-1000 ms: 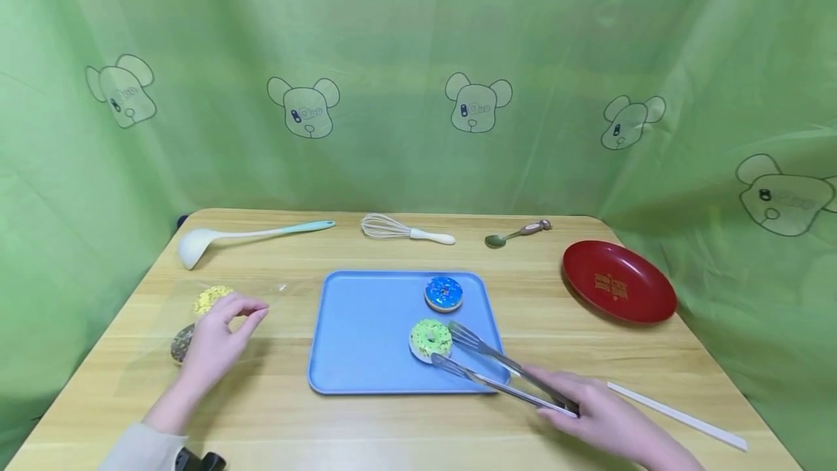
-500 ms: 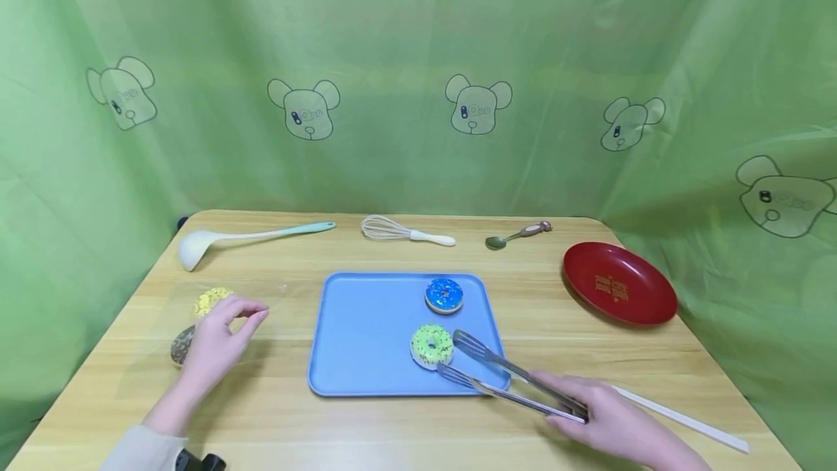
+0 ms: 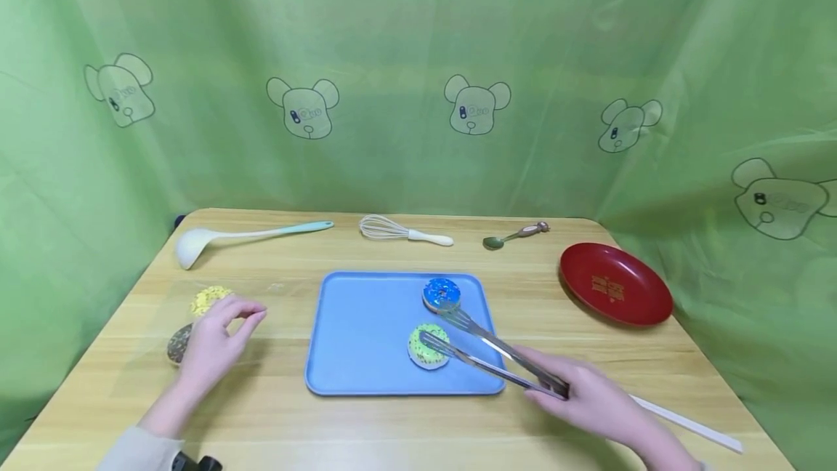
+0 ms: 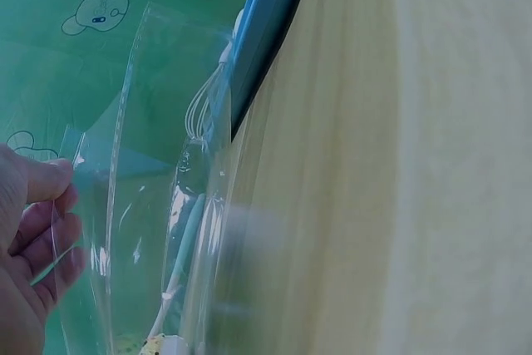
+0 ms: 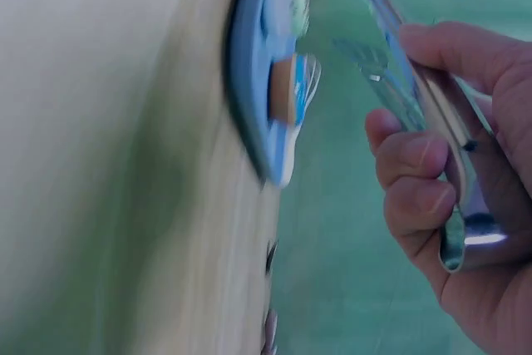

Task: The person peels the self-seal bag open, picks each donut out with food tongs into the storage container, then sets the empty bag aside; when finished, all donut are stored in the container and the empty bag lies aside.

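Note:
In the head view my left hand [image 3: 219, 336] is at the left of the table; its thumb and fingers pinch the edge of a clear plastic bag [image 4: 141, 205]. A yellow donut [image 3: 208, 298] and a dark brown donut [image 3: 179, 344], partly covered by the hand, lie behind this clear film. My right hand [image 3: 585, 395] grips metal tongs [image 3: 523, 363], spread apart and raised over the blue tray [image 3: 366, 333]. One tong tip overlaps the green donut [image 3: 428, 358] in the head view, the other the lower edge of the blue donut [image 3: 439, 289]. Both donuts sit on the tray.
Along the back of the table lie a ladle [image 3: 255, 232], a whisk [image 3: 402, 230] and a small spoon [image 3: 516, 235]. At the right stands a red plate [image 3: 617, 283]. A white strip [image 3: 689, 424] lies near the right hand. Green curtain [image 3: 392, 35] surrounds the table.
The right hand first drew the tongs slightly back from the green donut, then lifted them up and leftward over the donuts. The left hand holds its place with the bag.

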`<state>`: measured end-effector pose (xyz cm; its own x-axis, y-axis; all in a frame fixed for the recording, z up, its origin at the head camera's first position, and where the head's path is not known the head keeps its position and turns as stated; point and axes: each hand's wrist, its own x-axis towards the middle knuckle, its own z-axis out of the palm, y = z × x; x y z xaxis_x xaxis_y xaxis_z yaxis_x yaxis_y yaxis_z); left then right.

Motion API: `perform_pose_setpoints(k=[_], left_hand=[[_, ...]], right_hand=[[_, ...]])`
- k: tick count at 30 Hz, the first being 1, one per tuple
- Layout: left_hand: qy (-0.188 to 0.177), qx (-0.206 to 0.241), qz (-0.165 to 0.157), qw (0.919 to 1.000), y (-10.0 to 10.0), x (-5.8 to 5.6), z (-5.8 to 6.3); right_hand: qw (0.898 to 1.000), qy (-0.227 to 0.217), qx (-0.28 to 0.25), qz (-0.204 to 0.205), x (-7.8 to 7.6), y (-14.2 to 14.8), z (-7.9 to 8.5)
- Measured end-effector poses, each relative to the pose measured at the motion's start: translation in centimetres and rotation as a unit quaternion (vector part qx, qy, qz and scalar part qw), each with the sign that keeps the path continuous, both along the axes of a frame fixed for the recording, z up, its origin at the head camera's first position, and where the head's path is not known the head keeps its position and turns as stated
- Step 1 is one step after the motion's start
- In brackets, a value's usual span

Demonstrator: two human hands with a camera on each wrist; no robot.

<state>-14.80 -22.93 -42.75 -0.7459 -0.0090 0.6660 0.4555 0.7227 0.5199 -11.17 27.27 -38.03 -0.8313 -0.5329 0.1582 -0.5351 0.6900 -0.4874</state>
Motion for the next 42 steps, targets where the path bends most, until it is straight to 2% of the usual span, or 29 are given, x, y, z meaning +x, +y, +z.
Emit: perform_pose_setpoints(k=[8,12,16,22,26,31,42], left_hand=[[0.017,-0.027,-0.001,0.9995,-0.2,-0.1,-0.1],[0.034,-0.034,-0.004,0.9988,-0.3,0.0,-0.1],[0.053,-0.039,-0.009,0.9978,-0.3,0.0,0.0],[0.068,-0.037,-0.004,0.997,-0.3,0.2,0.1],[0.071,-0.034,-0.003,0.9969,-0.2,0.4,0.2],[0.086,-0.033,-0.003,0.9957,-0.3,0.4,0.1],[0.103,-0.042,-0.007,0.9938,-0.1,0.5,-0.2]], right_hand=[[0.999,0.0,0.004,0.038,-2.5,-5.8,0.6],[0.998,-0.025,-0.016,0.053,-3.6,-8.6,0.9],[0.997,-0.022,-0.034,0.071,-4.2,-11.0,0.8],[0.997,-0.013,-0.016,0.076,-4.9,-13.9,0.5],[0.996,-0.046,-0.01,0.073,-5.3,-15.5,0.3],[0.992,-0.085,-0.012,0.089,-5.5,-17.8,-0.1],[0.987,-0.1,0.021,0.121,-6.0,-23.0,-1.4]])
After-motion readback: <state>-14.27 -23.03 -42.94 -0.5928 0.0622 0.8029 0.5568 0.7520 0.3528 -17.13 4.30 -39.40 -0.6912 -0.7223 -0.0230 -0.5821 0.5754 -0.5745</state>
